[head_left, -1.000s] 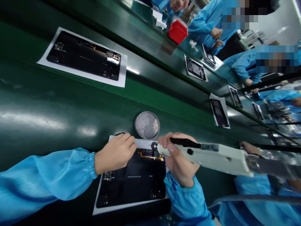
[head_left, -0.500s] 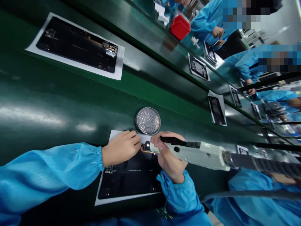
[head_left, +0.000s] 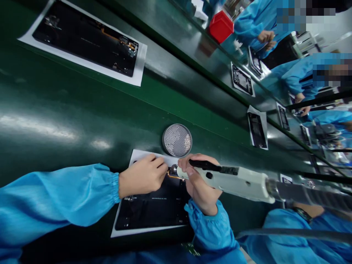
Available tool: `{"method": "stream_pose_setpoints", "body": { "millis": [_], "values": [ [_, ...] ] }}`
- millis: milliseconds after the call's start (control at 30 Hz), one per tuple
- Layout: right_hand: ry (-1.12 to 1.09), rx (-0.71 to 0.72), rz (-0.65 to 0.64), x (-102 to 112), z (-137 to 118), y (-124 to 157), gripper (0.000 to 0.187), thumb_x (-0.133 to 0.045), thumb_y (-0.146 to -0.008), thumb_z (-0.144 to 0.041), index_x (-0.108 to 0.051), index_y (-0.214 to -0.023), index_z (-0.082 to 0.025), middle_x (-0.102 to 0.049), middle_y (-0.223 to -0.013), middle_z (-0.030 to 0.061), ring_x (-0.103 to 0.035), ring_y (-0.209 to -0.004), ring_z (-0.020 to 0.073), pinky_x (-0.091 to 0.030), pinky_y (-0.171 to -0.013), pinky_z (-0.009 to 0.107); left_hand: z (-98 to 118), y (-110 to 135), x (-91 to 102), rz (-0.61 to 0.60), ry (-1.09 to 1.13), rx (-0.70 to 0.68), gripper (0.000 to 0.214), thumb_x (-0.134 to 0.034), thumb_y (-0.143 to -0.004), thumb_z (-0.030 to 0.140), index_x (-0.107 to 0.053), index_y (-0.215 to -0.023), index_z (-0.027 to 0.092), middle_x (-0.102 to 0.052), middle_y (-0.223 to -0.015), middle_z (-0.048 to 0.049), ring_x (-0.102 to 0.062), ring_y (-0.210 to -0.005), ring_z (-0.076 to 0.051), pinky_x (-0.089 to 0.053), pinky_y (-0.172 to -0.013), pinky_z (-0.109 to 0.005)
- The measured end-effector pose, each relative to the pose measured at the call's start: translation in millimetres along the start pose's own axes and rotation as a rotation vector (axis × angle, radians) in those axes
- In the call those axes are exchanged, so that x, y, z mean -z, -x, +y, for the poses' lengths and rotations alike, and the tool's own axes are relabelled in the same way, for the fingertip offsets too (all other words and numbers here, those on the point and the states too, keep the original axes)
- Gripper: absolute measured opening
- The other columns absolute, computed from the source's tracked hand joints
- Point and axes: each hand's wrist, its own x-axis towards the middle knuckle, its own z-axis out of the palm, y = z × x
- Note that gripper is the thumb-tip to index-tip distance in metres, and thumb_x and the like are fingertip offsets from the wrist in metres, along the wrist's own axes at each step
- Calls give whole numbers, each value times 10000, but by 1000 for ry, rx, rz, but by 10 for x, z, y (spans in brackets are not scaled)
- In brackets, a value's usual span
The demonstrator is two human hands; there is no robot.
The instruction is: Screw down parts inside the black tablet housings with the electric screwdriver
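right hand (head_left: 202, 183) closed around a pale electric screwdriver (head_left: 244, 181), left hand (head_left: 144, 175) bunched beside its tip
the right fingers and thumb wrap the smooth, tapering body near its front, under a black lever; the left fingers curl together close to the metal nose, but whether they pinch anything cannot be told; beneath the hands lies a flat, rectangular black panel (head_left: 151, 212), a thin orange strip (head_left: 175, 176) showing by the nose; under the panel is a white sheet (head_left: 140, 154); just beyond, a round grey dish (head_left: 177, 140) with a hole-dotted face sits on the glossy green table (head_left: 123, 113)
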Motion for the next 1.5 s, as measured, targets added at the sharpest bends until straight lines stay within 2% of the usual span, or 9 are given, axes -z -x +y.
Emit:
{"method": "stream_pose_setpoints", "body": {
  "millis": [233,467,700,933,1067,1233,1333,1500],
  "values": [
    [-21,2,-12,-6,1,-1,220,-683,-874,-208,-656,-1081,-280,-642,-913,29,-641,-797,212,-555,-769,451,44,11,55,-48,-11,21,193,-550,-946,113,-706,-835,91,-653,-900,-143,-541,-822,-266,-311,-640,-379],
    [-13,-10,-14,-36,-14,-4,223,-672,-872,-186,-657,-1074,-280,-631,-876,16,-635,-779,204,-559,-745,429,49,17,50,-33,22,40,169,-572,-938,106,-694,-823,84,-646,-892,-141,-538,-834,-261,-302,-645,-375],
    [-141,74,-107,-110,6,-87,174,-645,-872,-135,-642,-990,-263,-601,-775,-17,-622,-699,182,-521,-645,362,54,14,57,-41,0,41,207,-549,-936,106,-705,-799,94,-642,-852,-135,-541,-815,-262,-321,-630,-370],
    [-215,85,-142,-113,30,-62,202,-638,-872,-102,-658,-1014,-243,-617,-773,-7,-590,-689,169,-500,-628,347,58,22,36,-20,1,37,208,-556,-930,118,-719,-803,94,-653,-872,-135,-561,-808,-263,-359,-623,-374],
    [-199,114,-29,-93,-30,-177,248,-654,-847,-116,-670,-1051,-256,-623,-747,-16,-619,-676,174,-524,-651,367,48,40,-14,29,-4,47,226,-531,-961,116,-727,-851,88,-662,-892,-122,-574,-793,-252,-384,-636,-381],
    [-216,135,157,-154,-37,-543,209,-683,-777,-123,-664,-956,-231,-612,-669,-40,-602,-640,156,-534,-687,368,26,59,-61,75,-4,26,232,-502,-1004,125,-727,-984,73,-687,-972,-125,-602,-827,-246,-433,-701,-393],
    [-226,82,186,-212,25,-677,192,-678,-746,-126,-643,-912,-216,-606,-643,-45,-588,-620,147,-511,-652,339,20,60,-61,70,3,19,225,-505,-1003,129,-722,-997,71,-688,-982,-126,-608,-828,-248,-442,-710,-396],
    [-233,46,184,-248,83,-677,190,-692,-737,-132,-637,-899,-214,-613,-649,-46,-582,-613,139,-486,-615,317,36,61,-46,52,28,25,234,-493,-1008,140,-715,-1021,67,-680,-978,-124,-601,-830,-247,-437,-707,-393]
  ]
}}
